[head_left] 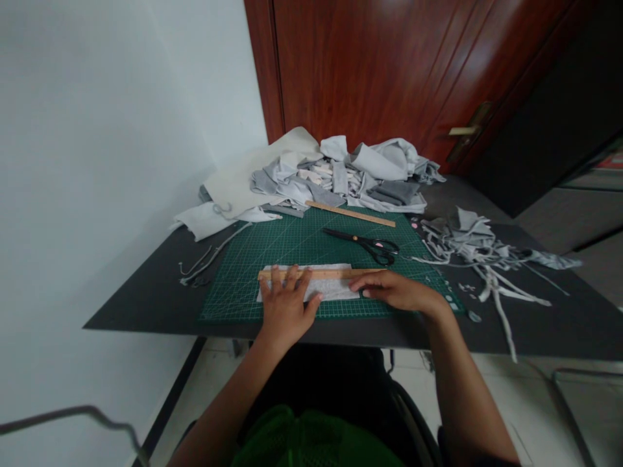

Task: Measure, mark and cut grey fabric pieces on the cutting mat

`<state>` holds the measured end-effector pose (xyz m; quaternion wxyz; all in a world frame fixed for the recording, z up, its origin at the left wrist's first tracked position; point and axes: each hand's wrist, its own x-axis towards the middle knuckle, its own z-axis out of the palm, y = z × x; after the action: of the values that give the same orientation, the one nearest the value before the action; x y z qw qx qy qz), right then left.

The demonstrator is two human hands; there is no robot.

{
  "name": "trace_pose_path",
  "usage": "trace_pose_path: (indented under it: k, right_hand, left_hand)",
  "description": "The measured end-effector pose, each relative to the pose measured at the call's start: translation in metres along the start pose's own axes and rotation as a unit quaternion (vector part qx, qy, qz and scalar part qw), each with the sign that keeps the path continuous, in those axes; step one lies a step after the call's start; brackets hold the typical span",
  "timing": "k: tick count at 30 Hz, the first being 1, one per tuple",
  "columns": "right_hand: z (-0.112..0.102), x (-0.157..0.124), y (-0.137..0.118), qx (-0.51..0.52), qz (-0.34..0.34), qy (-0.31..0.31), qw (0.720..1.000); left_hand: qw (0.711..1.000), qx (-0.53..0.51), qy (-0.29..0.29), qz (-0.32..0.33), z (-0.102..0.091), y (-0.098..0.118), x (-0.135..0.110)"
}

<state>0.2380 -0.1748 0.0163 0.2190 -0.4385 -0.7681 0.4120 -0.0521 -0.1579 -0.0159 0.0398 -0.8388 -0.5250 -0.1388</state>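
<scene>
Dark bench [146,298], green gridded cutting mat [292,240]: left hand [287,305] and right hand [394,290], grips wide and flat, pin long wooden ruler [331,274] across pale grey fabric strip [335,289].

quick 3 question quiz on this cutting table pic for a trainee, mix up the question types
1. True or false: the scissors lie on the green cutting mat with no hand on them.
2. Multiple choice: what is the left hand pressing flat on?
A) the pale fabric strip and the nearer wooden ruler
B) the scissors
C) a tape measure
3. Fill the gap: the loose grey offcut strips lie off the mat, on its ___ side.

Key: 1 true; 2 A; 3 right
</scene>
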Motion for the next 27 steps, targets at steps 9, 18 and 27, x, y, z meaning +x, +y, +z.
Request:
trace_pose_path:
  k: [9, 18, 27]
  right_hand:
    - [0.007, 0.011, -0.008, -0.022, 0.009, 0.101, 0.995]
    - [0.023, 0.026, -0.016, -0.255, 0.062, 0.171, 0.95]
    - [0.018, 0.014, -0.006, -0.281, 0.121, 0.174, 0.936]
  left_hand:
    - [1.0, -0.005, 0.014, 0.015, 0.001, -0.001, 0.002]
    - [1.0, -0.001, 0.009, 0.014, 0.001, -0.002, 0.002]
    - [1.0, 0.012, 0.002, 0.015, 0.0, -0.001, 0.003]
